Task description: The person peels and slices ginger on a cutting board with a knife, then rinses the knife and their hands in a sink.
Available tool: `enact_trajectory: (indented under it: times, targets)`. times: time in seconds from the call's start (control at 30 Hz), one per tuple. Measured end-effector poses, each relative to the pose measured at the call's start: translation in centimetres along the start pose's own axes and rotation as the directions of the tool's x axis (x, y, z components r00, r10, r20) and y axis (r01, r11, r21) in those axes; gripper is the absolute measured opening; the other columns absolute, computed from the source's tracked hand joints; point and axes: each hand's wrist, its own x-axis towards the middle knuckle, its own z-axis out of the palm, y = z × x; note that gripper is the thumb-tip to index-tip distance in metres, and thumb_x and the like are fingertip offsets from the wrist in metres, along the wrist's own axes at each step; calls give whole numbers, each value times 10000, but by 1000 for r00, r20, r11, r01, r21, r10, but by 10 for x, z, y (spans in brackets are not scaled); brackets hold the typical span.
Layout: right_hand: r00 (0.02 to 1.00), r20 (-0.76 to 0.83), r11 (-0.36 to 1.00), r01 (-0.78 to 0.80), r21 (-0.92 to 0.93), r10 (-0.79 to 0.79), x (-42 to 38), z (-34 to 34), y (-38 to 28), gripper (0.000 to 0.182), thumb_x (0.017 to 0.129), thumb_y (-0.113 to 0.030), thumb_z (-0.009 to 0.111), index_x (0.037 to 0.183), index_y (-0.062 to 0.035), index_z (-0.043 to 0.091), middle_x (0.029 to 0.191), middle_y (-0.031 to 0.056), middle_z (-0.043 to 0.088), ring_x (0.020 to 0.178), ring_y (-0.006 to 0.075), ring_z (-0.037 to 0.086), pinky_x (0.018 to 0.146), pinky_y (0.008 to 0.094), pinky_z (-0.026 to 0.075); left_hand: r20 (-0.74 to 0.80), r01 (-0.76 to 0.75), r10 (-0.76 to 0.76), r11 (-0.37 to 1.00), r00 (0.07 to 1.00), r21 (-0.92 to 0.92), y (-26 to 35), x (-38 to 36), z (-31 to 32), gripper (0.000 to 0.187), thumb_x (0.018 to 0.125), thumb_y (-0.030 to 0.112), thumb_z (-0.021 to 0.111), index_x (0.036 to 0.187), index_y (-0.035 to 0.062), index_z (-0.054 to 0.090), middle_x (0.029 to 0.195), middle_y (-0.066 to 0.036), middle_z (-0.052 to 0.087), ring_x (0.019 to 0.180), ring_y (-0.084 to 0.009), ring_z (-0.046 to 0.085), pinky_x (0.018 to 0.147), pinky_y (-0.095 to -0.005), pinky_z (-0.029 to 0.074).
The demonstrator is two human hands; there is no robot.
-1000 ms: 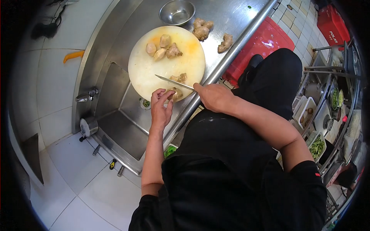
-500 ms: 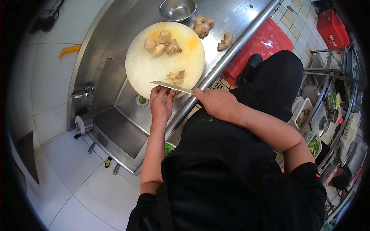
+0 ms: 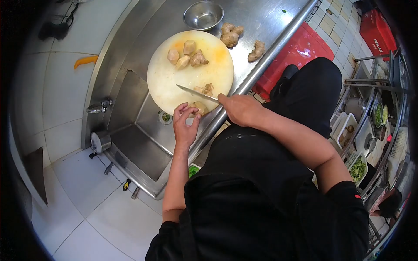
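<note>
My right hand (image 3: 242,109) is closed round the handle of a knife (image 3: 195,92), whose blade points left across the near part of the round white cutting board (image 3: 167,80). Just below the blade, my left hand (image 3: 186,127) pinches a peeled piece of ginger (image 3: 200,107) at the board's near edge, fingertips and thumb against it. Ginger peelings (image 3: 208,89) lie right behind the blade. Farther back on the board sit several pale peeled ginger pieces (image 3: 183,62) and a knobbly brownish ginger piece (image 3: 199,58).
A steel bowl (image 3: 203,15) stands behind the board. Unpeeled ginger roots (image 3: 230,35) rest on the steel counter to its right. The board overlaps a sink basin (image 3: 139,150). A red lid-like surface (image 3: 296,56) is below the counter, and a loaded rack (image 3: 370,108) stands right.
The knife blade has lifted off the ginger and sits slightly farther from my left hand. My left fingers have shifted, so the ginger piece shows more. The whole view has shifted slightly.
</note>
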Motion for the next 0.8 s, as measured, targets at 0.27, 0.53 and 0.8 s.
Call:
enact_trajectory:
  times: [0.27, 0.53, 0.8]
  targets:
    - [987, -112, 989, 104, -103, -116, -44, -4, -1, 300, 905, -96, 562, 1200, -54, 527, 879, 187, 698, 827, 393, 719, 737, 516, 562, -12, 132, -134, 983, 991, -127, -10, -3, 12, 270, 842, 24, 809, 1081, -13, 689, 1236, -124, 552, 1199, -241, 592, 1040, -377, 551]
    - [979, -123, 975, 142, -173, -165, -44, -7, -7, 219, 918, -99, 545, 1133, -63, 525, 877, 175, 693, 803, 380, 725, 700, 490, 571, 16, 225, -224, 974, 974, -20, 4, 8, 8, 418, 811, 56, 850, 1181, -38, 678, 1219, -135, 598, 1151, -278, 666, 1014, -396, 575]
    - [994, 17, 990, 112, -89, -111, -3, -3, -9, 302, 934, -116, 539, 1227, -46, 516, 880, 234, 693, 836, 416, 712, 712, 534, 554, 12, 206, -208, 954, 978, -219, -6, 5, 13, 360, 797, -5, 836, 1128, -7, 692, 1214, -113, 585, 1133, -234, 642, 1022, -368, 567]
